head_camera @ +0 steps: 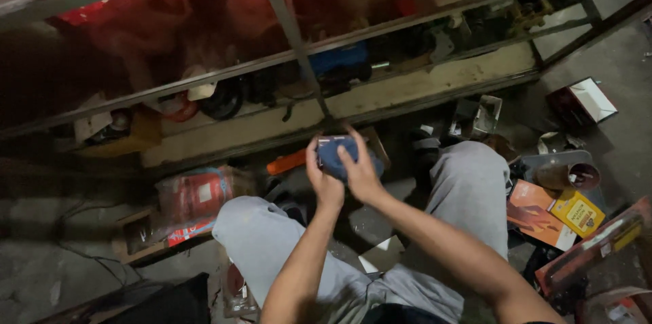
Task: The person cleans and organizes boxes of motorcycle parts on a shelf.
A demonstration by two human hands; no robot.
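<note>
Two bare forearms rise from the bottom edge of the view over knees in grey trousers (285,242), the person crouched on a cluttered workshop floor (625,66). Both hands meet just above centre around a small blue box (337,154), held in the air in front of a glass-fronted shelf unit (285,59). The left hand (322,178) clasps the box from its 8 o'clock side, thumb up along the left edge. The right hand (361,171) closes over the front face from 4 o'clock, fingers spread across it.

The box looks like light card packaging: stiff enough to keep its shape, likely to dent if squeezed, with a smooth face that could slip. Opposite edges and corners seem the soundest places to take hold, as both hands roughly do now; what is inside cannot be told.

At 3 o'clock from the hands lie an orange flat package (536,212) and a yellow box (577,212), with a brown cylindrical part (567,176) just above them. A white-lined open box (589,100) sits at 2 o'clock. A red plastic-wrapped packet (197,198) lies at 9 o'clock, beside the left knee.
</note>
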